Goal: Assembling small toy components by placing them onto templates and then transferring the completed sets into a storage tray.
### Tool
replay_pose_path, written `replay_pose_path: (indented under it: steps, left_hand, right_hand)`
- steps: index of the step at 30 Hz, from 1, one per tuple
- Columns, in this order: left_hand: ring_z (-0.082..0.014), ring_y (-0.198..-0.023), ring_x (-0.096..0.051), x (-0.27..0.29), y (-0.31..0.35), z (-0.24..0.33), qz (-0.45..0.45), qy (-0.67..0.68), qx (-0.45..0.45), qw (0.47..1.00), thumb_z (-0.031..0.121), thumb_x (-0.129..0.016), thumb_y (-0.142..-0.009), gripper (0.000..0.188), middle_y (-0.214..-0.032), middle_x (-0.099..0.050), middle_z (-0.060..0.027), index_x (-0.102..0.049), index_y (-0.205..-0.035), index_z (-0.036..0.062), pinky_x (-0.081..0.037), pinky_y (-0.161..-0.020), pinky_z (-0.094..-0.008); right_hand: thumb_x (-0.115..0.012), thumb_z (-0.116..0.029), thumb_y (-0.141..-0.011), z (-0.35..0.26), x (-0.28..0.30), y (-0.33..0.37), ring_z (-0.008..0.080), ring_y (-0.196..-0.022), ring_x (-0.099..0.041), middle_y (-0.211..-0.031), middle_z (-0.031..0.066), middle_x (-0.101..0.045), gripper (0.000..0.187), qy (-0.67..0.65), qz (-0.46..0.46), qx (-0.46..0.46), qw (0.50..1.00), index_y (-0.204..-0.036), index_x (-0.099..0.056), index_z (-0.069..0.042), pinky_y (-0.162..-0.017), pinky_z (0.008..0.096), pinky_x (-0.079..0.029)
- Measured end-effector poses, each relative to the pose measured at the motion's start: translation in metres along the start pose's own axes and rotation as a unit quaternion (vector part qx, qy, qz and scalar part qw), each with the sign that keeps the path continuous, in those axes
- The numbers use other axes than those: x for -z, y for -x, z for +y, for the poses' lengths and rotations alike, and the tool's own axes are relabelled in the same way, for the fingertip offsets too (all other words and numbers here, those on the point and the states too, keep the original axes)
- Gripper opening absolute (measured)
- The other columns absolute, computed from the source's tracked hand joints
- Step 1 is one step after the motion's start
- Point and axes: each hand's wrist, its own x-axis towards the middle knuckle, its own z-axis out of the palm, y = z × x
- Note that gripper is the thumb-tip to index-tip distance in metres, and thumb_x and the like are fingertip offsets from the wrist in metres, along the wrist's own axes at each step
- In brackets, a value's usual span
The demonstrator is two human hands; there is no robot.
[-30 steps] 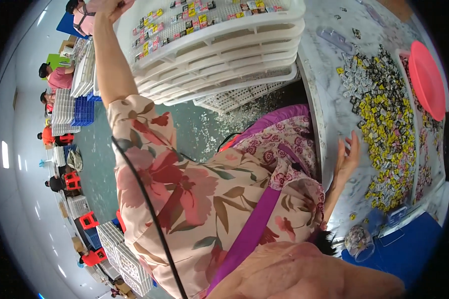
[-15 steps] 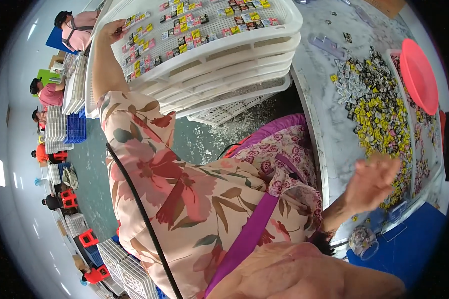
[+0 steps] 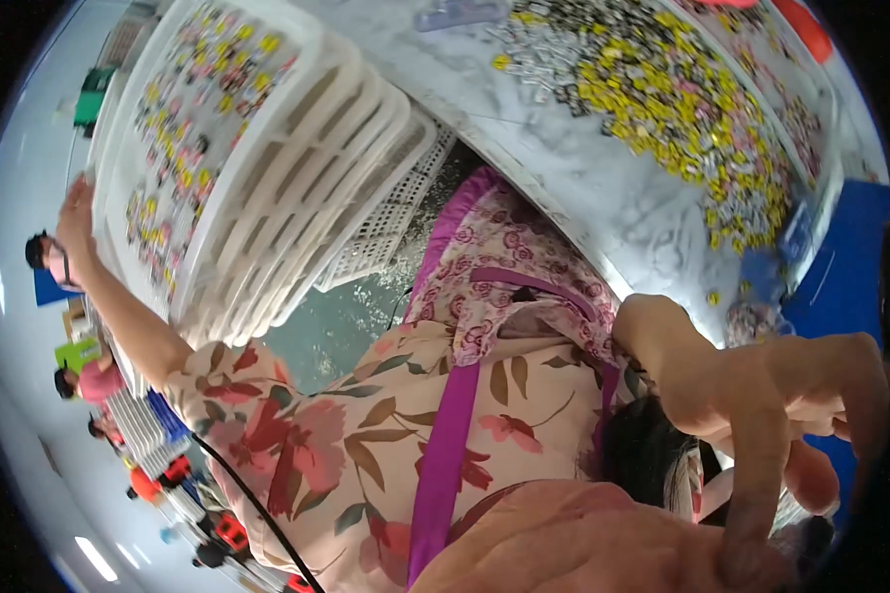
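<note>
My left hand point(image 3: 76, 219) is at the far left with the arm stretched out, beside the outer rim of the top white plastic tray point(image 3: 311, 49). Its fingers are small and blurred there, so their grip on the rim cannot be made out. Small yellow, pink, white and black pieces point(image 3: 203, 143) lie in that tray, which tops a stack of similar trays. My right hand point(image 3: 761, 395) is raised close in front at the lower right, fingers bent and apart with nothing in them. Beyond it, a heap of small yellow, black and silvery pieces point(image 3: 653, 99) covers part of the marbled table point(image 3: 524, 158).
A clear jar point(image 3: 756, 322) stands by the table's near right corner, beside a blue surface point(image 3: 850, 257). A pale purple plastic piece point(image 3: 460, 14) lies at the table's far side. Co-workers point(image 3: 99, 381) and more stacked trays point(image 3: 146, 430) are along the left.
The view has turned, shifting the tray stack left. My left hand has left the tray's pieces for its outer rim. My right hand has come up from beside the heap, closer to view.
</note>
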Motion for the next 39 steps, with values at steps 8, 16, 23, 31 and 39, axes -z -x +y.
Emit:
replay_pose_path:
  steps: [8, 16, 23, 31, 39]
  left_hand:
    - [-0.0247, -0.086, -0.07, -0.152, 0.269, 0.473, -0.173, 0.323, -0.389, 0.845, 0.005, -0.068, -0.087, 0.022, -0.101, -0.072, -0.0124, -0.072, -0.109, 0.0066, -0.055, -0.077, -0.0316]
    - [-0.0392, -0.084, -0.068, -0.455, 0.148, 0.482, -0.05, -0.045, -0.393, 0.917, 0.018, -0.061, -0.08, 0.019, -0.088, -0.069, -0.0206, -0.072, -0.087, 0.0039, -0.054, -0.077, -0.0498]
    - [-0.0316, -0.086, -0.07, -0.463, 0.152, 0.494, -0.044, -0.093, -0.39, 0.915, 0.021, -0.062, -0.083, 0.016, -0.09, -0.072, -0.0109, -0.076, -0.087, 0.0134, -0.052, -0.076, -0.0461]
    - [-0.0359, -0.088, -0.069, -0.455, 0.153, 0.484, -0.056, -0.053, -0.362, 0.929, 0.024, -0.064, -0.087, 0.019, -0.094, -0.072, -0.0137, -0.075, -0.096, 0.0119, -0.053, -0.079, -0.0471]
    - [-0.0343, -0.082, -0.07, -0.441, 0.152, 0.483, -0.065, -0.033, -0.36, 0.93, 0.03, -0.074, -0.079, 0.018, -0.085, -0.072, -0.0124, -0.076, -0.085, 0.0132, -0.055, -0.074, -0.0451]
  right_hand:
    - [-0.071, -0.006, -0.078, -0.004, 0.002, 0.008, 0.0241, -0.114, -0.045, -0.117, 0.0103, -0.049, 0.038, 0.075, 0.031, 0.03, 0.996, -0.115, -0.062, -0.003, -0.062, 0.0345, -0.065]
    - [-0.072, -0.009, -0.077, -0.071, -0.017, 0.037, 0.0236, -0.111, -0.047, -0.119, 0.0102, -0.051, 0.038, 0.157, 0.063, 0.092, 0.981, -0.113, -0.063, -0.003, -0.06, 0.0329, -0.063]
    - [-0.073, -0.011, -0.076, -0.073, -0.014, 0.051, 0.0232, -0.109, -0.049, -0.12, 0.0101, -0.053, 0.037, 0.217, 0.117, 0.151, 0.957, -0.112, -0.064, -0.003, -0.058, 0.0314, -0.062]
    - [-0.074, -0.014, -0.075, -0.09, -0.003, 0.059, 0.0227, -0.107, -0.051, -0.121, 0.01, -0.055, 0.037, 0.194, 0.137, 0.145, 0.961, -0.11, -0.065, -0.003, -0.055, 0.0298, -0.06]
    - [-0.074, -0.017, -0.075, -0.075, 0.01, 0.055, 0.0222, -0.105, -0.053, -0.122, 0.0099, -0.057, 0.038, 0.181, 0.15, 0.141, 0.962, -0.109, -0.067, -0.003, -0.053, 0.0281, -0.059]
